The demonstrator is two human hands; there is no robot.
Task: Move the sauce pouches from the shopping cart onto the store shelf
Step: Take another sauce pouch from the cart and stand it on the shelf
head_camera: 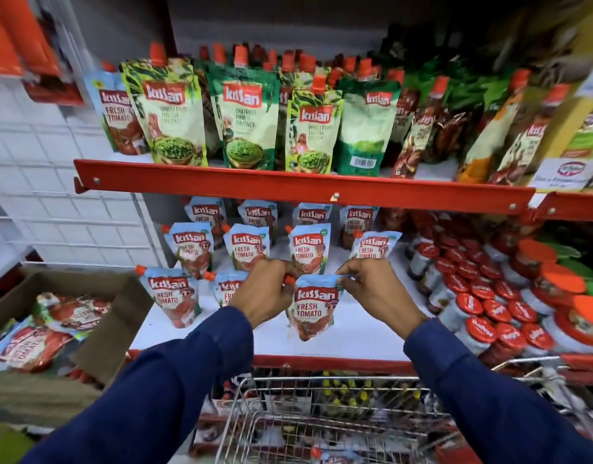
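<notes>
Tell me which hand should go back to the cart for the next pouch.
Probably left. The left hand pinches only the orange cap of the Fresh Tomato pouch; the right hand holds its top corner and can steady it.

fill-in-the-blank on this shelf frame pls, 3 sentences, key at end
1. Both hands, left hand and right hand, hold one pouch labelled Fresh ____.
2. That pouch's spout cap is coloured ____.
3. The green chutney pouches stand on the shelf ____ the tomato rows.

Missing: Tomato; orange; above
</notes>
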